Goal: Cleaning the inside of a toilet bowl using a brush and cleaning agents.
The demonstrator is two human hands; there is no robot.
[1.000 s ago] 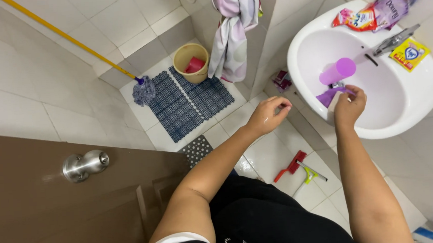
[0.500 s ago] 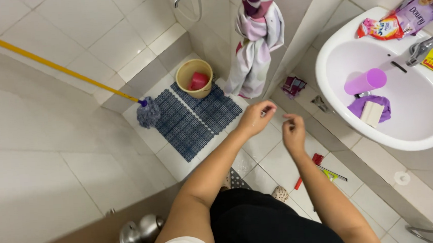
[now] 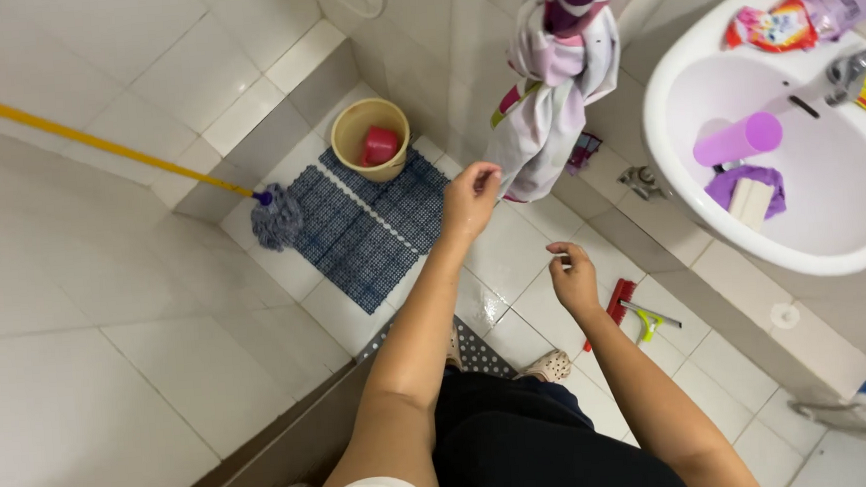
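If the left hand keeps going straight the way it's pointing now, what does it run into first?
Most likely the hanging cloth. The left hand points up toward its lower edge, fingertips right at the fabric; whether they already touch it is unclear. Behind that lies the tiled wall. Depth is hard to judge from above.

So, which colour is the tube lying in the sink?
Light purple tube, clear in the head view.

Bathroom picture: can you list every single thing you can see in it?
Sink: one, white, right.
Tube: one, purple, in sink.
Soap bar: one, white, on purple cloth in sink.
Packets: several, colourful, sink rim.
Hanging cloth: one bundle, white-pink, top middle.
Bucket: one, tan, red scoop inside.
Mat: one, blue, floor.
Mop: one, yellow handle.
Brush: one, red, floor.
Left hand: at the cloth.
Right hand: empty, over floor.
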